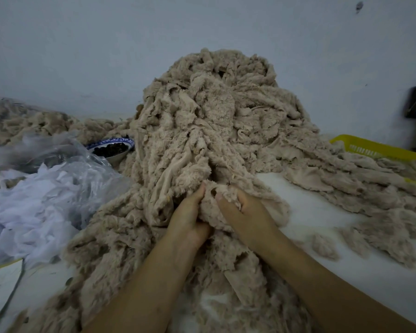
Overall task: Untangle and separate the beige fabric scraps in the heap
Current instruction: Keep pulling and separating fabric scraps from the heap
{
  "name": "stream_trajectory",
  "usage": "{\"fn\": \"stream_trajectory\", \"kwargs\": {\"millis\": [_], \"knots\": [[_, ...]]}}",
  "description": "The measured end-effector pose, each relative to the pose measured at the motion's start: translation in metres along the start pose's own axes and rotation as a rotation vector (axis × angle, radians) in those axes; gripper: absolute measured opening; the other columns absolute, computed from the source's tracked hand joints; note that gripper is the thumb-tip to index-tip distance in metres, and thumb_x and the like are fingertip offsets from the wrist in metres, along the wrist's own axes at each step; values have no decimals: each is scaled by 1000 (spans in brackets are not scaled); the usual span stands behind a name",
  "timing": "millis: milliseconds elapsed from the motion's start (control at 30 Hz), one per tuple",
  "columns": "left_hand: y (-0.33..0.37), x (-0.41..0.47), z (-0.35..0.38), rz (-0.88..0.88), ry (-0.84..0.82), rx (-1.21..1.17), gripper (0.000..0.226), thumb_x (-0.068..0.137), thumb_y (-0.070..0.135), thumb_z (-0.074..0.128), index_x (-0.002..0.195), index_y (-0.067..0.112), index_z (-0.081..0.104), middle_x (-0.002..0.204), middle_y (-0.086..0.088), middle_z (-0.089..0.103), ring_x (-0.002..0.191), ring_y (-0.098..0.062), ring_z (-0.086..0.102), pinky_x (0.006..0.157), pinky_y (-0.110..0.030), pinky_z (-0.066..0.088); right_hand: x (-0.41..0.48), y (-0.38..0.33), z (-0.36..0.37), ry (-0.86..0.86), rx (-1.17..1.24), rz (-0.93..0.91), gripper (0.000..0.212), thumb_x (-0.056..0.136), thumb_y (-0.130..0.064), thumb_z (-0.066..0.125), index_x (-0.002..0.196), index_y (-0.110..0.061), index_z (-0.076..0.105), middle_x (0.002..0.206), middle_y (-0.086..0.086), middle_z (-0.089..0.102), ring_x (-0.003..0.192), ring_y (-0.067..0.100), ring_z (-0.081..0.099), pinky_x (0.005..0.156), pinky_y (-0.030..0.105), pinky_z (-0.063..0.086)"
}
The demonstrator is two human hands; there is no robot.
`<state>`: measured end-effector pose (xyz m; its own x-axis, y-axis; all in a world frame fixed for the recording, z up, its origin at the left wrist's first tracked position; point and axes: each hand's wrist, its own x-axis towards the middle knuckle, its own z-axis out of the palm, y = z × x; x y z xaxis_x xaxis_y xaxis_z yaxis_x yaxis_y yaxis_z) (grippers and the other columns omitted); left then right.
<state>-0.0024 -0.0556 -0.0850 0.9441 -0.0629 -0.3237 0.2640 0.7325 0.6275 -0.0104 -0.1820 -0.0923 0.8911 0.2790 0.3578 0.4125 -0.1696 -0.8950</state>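
A tall heap of fuzzy beige fabric scraps (216,116) rises in the middle of the white table, its strands trailing down toward me. At its foot both hands meet on one tangled beige scrap (210,210). My left hand (190,217) pinches the scrap from the left with fingers closed. My right hand (243,212) grips the same scrap from the right, fingers curled into the pile. Separated beige scraps (360,186) lie spread to the right, and small loose tufts (324,246) rest near my right forearm.
A clear plastic bag of white scraps (41,195) sits at the left. Behind it stands a blue-rimmed bowl with dark contents (113,147). A yellow plastic basket (380,149) lies at the right under the beige scraps. More beige scraps (34,123) lie back left; the wall is close behind.
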Motion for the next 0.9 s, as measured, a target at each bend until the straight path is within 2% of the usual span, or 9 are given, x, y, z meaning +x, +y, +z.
{"fn": "stream_trajectory", "kwargs": {"millis": [133,267,400,500,633,700,767,833,900], "knots": [[0,3,2,-1,59,-17,32,102,28,54,99,2,71,90,-19,76,72,-29,76,60,-36,57,-1,-2,0,18,32,32,16,101,-35,53,94,-42,66,98,-28,70,93,-9,65,75,8,49],[6,5,0,13,107,-28,25,99,13,52,108,-1,71,97,-22,75,72,-30,75,55,-34,59,-2,-5,0,70,8,-17,19,95,-47,51,88,-57,64,94,-28,69,91,-11,62,69,9,49],[2,8,4,38,133,-28,31,100,13,51,125,0,65,121,-23,68,111,-36,66,83,-45,56,1,-1,-5,181,44,-10,14,101,-37,52,97,-39,65,73,-23,65,77,-19,59,64,0,42],[2,12,1,58,161,-17,33,101,13,49,129,1,63,126,-21,66,117,-36,62,91,-46,54,0,-3,-2,207,18,-31,32,102,-33,50,74,-45,58,61,-24,58,59,-9,53,59,5,40],[1,17,-1,92,172,-57,33,101,14,52,132,6,61,130,-17,65,120,-33,61,105,-48,48,-2,-2,-5,286,66,-33,19,101,-37,49,94,-38,67,60,-22,60,59,-7,55,59,6,41],[4,20,-3,152,193,-118,34,102,20,53,133,9,60,130,-15,65,119,-31,62,101,-47,51,-5,-7,-7,357,114,-56,16,102,-36,49,108,-48,59,44,-18,44,43,-2,41,45,7,34],[4,20,-4,170,198,-141,31,102,23,56,131,13,62,126,-13,67,111,-29,65,88,-43,58,-2,-7,-14,436,163,-30,15,102,-37,49,108,-31,62,49,-22,41,50,-4,41,45,5,33],[2,21,-7,161,231,-145,23,99,24,60,118,14,68,112,-10,72,90,-24,69,61,-32,62,7,3,-24,495,237,33,41,100,-45,48,128,-17,56,80,-21,48,85,1,49,72,3,40],[2,23,-9,172,219,-164,16,100,25,60,108,14,68,100,-7,71,64,-15,65,43,-22,53,14,11,-30,500,296,69,46,97,-53,46,133,-25,49,102,-10,45,102,8,47,92,23,37]]}}
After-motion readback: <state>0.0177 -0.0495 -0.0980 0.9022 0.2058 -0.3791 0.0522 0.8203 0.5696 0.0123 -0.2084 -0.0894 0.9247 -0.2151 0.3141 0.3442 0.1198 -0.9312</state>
